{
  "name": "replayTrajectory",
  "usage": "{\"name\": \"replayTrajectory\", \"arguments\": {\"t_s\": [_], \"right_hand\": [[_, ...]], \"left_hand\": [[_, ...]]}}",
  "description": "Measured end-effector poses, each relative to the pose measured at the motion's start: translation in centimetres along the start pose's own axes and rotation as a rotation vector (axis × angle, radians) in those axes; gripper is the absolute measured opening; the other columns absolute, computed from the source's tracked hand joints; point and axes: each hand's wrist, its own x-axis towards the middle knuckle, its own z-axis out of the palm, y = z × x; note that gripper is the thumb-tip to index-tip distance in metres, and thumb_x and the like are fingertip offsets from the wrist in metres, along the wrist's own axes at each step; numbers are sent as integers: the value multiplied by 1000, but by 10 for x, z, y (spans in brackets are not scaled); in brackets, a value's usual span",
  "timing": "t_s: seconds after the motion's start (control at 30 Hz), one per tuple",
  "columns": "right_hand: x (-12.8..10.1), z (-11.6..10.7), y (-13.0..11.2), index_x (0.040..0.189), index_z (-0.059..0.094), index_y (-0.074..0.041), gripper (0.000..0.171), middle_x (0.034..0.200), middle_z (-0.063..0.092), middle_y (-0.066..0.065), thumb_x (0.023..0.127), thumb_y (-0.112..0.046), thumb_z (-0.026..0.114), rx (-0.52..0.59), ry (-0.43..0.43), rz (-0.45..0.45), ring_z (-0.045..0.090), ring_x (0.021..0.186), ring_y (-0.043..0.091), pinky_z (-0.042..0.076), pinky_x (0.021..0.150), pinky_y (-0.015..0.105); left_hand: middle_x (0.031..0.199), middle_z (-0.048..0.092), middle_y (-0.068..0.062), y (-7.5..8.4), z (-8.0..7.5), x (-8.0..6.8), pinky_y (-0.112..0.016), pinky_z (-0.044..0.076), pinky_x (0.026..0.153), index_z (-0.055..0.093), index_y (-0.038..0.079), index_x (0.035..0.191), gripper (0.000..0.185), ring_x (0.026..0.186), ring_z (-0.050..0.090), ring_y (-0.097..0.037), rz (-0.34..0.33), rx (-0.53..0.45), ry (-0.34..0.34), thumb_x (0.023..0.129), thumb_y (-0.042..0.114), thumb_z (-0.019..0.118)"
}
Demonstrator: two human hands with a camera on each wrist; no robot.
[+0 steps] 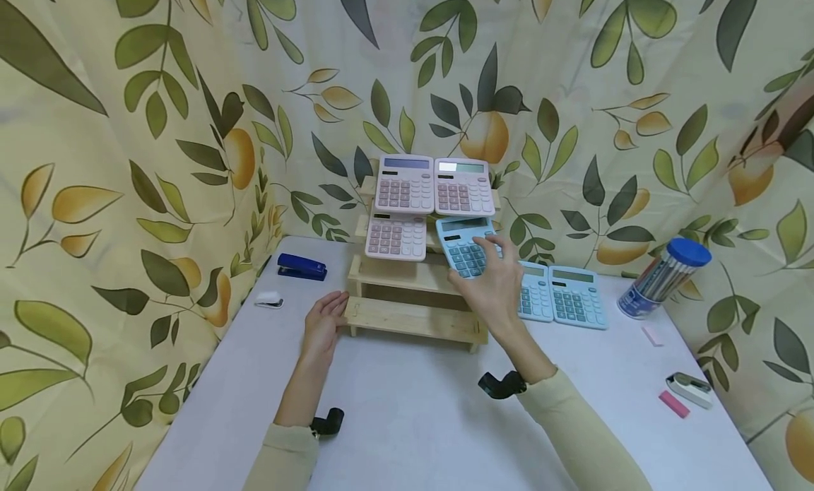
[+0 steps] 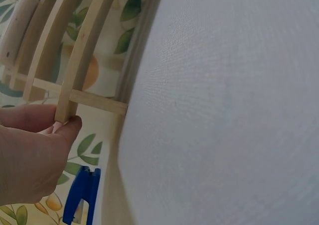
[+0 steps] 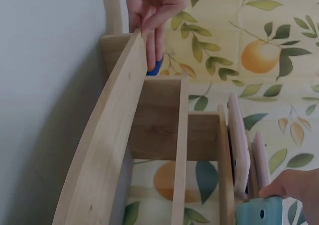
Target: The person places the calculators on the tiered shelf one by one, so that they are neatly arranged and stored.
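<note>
A stepped wooden rack (image 1: pixel 407 320) stands on the table, and my left hand (image 1: pixel 323 328) pinches the left end of its lowest step between thumb and fingers, as the left wrist view also shows. My right hand (image 1: pixel 496 286) grips a light blue calculator (image 1: pixel 467 254), thumb near its lower edge and fingers at its right side. That calculator is tilted a little, in front of the rack's right side. Left of it a pink calculator (image 1: pixel 396 237) leans on an upper step. Two more, a pink calculator (image 1: pixel 403 185) and its neighbour calculator (image 1: pixel 464 187), stand side by side on top.
Two light blue calculators (image 1: pixel 577 298) lie right of the rack, one partly behind my right hand. A blue stapler (image 1: pixel 302 266) and a small white stapler (image 1: pixel 268 300) sit at left. At right are a blue-lidded jar (image 1: pixel 661 279), a white stapler (image 1: pixel 689 390) and a pink eraser (image 1: pixel 674 404).
</note>
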Motion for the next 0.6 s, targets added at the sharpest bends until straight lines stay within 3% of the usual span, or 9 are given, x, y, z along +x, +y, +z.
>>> {"name": "replayTrajectory", "arguments": {"t_s": [0.6], "right_hand": [[16, 25, -8, 137, 63, -5, 74, 147, 47, 16, 73, -35, 86, -36, 6, 58, 48, 131, 43, 33, 114, 61]], "left_hand": [[155, 48, -23, 1, 0, 1, -40, 40, 121, 38, -5, 154, 71, 148, 43, -32, -12, -1, 6, 86, -28, 41]]}}
